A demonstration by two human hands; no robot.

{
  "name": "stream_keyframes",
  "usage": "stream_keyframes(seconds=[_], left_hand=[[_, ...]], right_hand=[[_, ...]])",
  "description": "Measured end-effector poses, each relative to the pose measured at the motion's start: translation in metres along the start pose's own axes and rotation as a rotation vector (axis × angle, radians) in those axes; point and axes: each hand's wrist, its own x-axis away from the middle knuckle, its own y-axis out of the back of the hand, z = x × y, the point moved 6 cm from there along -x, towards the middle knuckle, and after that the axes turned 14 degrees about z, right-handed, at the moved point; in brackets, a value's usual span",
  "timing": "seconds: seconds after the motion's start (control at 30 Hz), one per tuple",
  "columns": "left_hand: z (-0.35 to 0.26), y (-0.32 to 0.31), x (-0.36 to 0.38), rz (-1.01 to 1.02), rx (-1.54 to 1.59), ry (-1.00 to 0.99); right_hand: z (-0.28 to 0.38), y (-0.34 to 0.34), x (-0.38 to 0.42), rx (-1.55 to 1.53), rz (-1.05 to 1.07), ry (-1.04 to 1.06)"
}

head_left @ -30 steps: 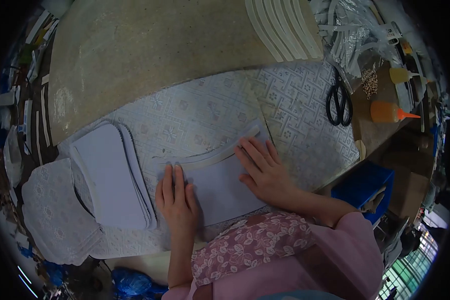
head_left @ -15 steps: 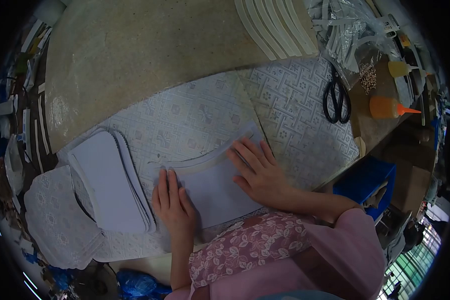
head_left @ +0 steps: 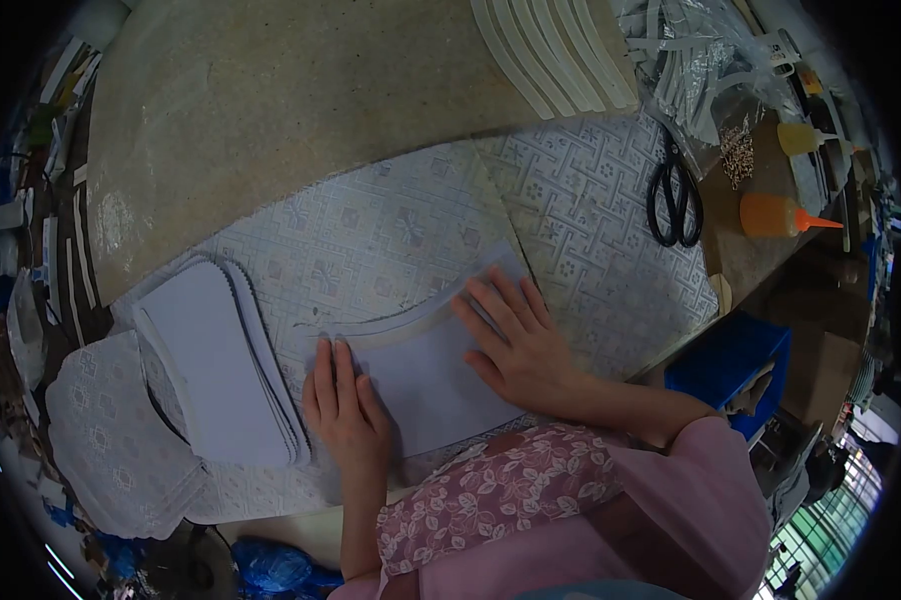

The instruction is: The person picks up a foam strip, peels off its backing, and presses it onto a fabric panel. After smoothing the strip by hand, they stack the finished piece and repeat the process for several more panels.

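Observation:
A pale lavender curved piece (head_left: 431, 390) lies flat on the patterned table cover (head_left: 361, 225), with a narrow whitish strip along its curved upper edge. My left hand (head_left: 349, 410) rests flat on the piece's left end, fingers pointing up the table. Across its upper right part lies my right hand (head_left: 519, 345), palm down with the fingers spread over the strip. Left of my left hand is a stack of similar lavender pieces (head_left: 216, 365) with zigzag-cut edges. Beside that stack, patterned pieces (head_left: 121, 435) lie in a pile.
Several curved pale strips (head_left: 556, 55) lie on the brown board (head_left: 321, 90) at the top. Black scissors (head_left: 675, 200) are at the right, near an orange bottle (head_left: 771, 215), a yellow bottle (head_left: 799, 139) and a plastic bag (head_left: 686, 70). A blue bin (head_left: 726, 360) stands below the right edge.
My right hand has shifted very slightly up and left along the curved edge. My left hand stays nearly in place.

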Motion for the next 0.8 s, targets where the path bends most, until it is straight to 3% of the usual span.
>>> stream_keyframes(seconds=[0.8], left_hand=[[0.0071, -0.0011, 0.0027, -0.01, 0.162, -0.037]], right_hand=[[0.0011, 0.0016, -0.0024, 0.063, 0.019, -0.031]])
